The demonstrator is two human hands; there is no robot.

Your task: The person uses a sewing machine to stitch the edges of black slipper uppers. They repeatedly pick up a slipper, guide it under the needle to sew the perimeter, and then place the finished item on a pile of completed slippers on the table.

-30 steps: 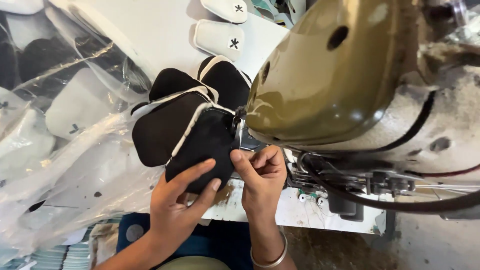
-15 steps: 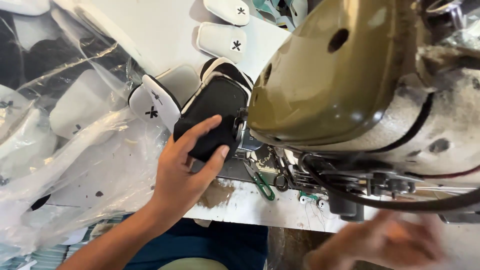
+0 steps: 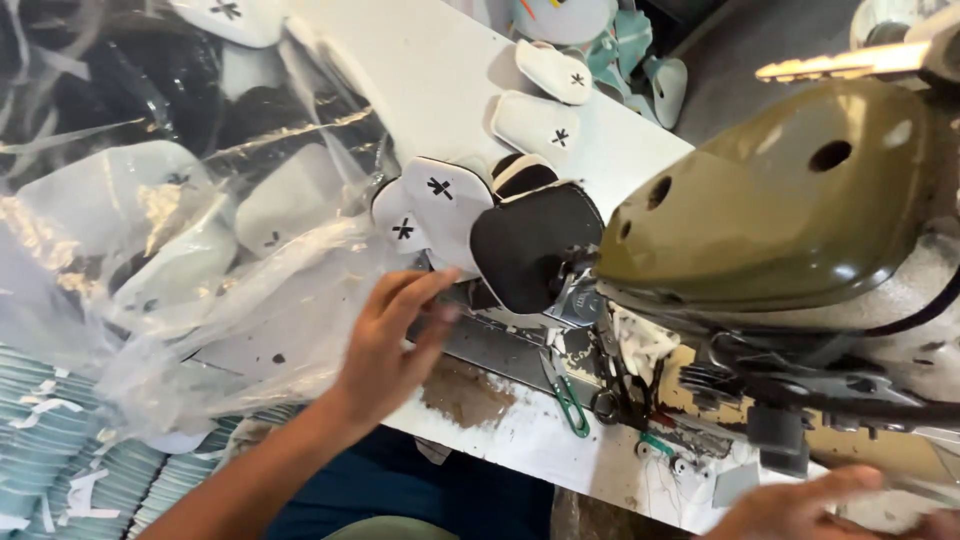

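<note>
Right now your left hand (image 3: 395, 340) is spread wide and holds nothing; the black fabric piece (image 3: 530, 245) sits just beyond its fingertips, under the olive sewing machine (image 3: 790, 215). Your right hand (image 3: 810, 505), blurred and apparently empty, is much farther off.

1. Olive sewing machine head (image 3: 790, 210) to my right
2. Clear plastic bag (image 3: 150, 250) of white pieces at my left
3. Green-handled snips (image 3: 568, 395) on the white table (image 3: 430, 80)
4. Two white cut pieces (image 3: 545, 100) further up
</note>
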